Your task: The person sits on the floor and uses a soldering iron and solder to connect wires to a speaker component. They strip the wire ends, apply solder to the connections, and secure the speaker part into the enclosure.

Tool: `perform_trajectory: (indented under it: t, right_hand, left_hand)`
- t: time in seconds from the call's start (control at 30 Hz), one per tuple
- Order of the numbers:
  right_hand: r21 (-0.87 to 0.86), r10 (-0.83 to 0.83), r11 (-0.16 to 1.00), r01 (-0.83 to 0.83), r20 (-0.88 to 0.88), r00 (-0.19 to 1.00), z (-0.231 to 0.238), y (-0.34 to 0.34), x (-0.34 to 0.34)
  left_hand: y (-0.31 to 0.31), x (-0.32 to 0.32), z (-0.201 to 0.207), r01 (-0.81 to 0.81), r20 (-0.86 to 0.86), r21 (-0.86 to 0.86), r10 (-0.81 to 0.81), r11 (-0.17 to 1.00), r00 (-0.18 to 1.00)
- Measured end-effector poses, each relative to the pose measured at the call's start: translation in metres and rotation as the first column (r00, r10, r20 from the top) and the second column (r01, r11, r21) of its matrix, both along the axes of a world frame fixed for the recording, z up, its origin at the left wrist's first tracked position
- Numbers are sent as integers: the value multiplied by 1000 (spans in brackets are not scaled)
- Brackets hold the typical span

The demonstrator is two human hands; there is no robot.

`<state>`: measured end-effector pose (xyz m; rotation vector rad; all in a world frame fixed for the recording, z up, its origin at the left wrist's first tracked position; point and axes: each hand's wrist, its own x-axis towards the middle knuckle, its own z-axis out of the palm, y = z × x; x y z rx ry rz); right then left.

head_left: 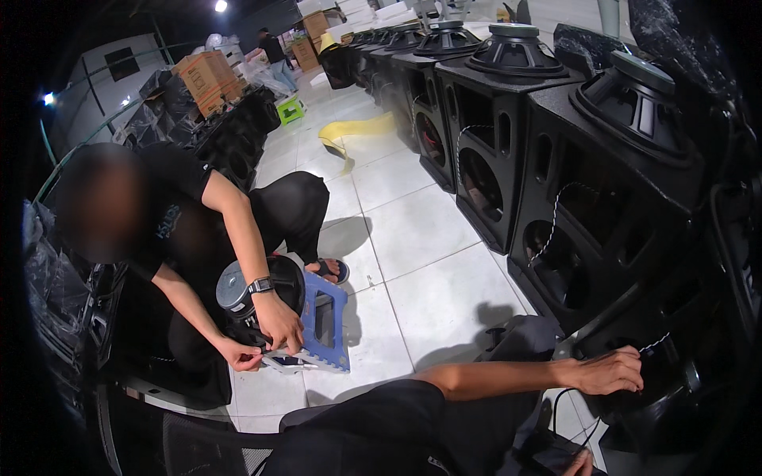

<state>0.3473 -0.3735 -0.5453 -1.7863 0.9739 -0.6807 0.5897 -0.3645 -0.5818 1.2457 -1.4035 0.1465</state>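
Note:
My left hand (607,371) reaches across to a dark speaker at the lower right. Its fingers are curled together, and what they grip is hidden. Just beyond the knuckles a white twisted wire (656,343) shows against the dark cabinet. A round speaker driver (683,389), partly in shadow, lies beside that hand. Lower down, at the picture's edge, only the fingers of my right hand (582,464) show, closed around a thin black cable (593,432). The cable also loops up beneath my left hand.
A co-worker (182,214) crouches at left, both hands at a speaker driver (234,287) beside a blue step stool (329,325). Black speaker cabinets (548,159) with drivers on top line the right. Yellow sheeting (357,131) and a green stool (290,109) stand farther along the tiled floor.

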Motion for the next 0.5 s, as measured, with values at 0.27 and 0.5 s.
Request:
perform_trajectory:
  t: [0.27,0.5]
  right_hand:
    - [-493,843,429,-757,-84,532,37,35,122]
    - [-585,405,796,-158,319,857,38,0,90]
  left_hand:
    - [-31,-11,-18,-150,244,-71,163,986,956]
    - [0,-2,7,-123,-35,209,133,970,990]
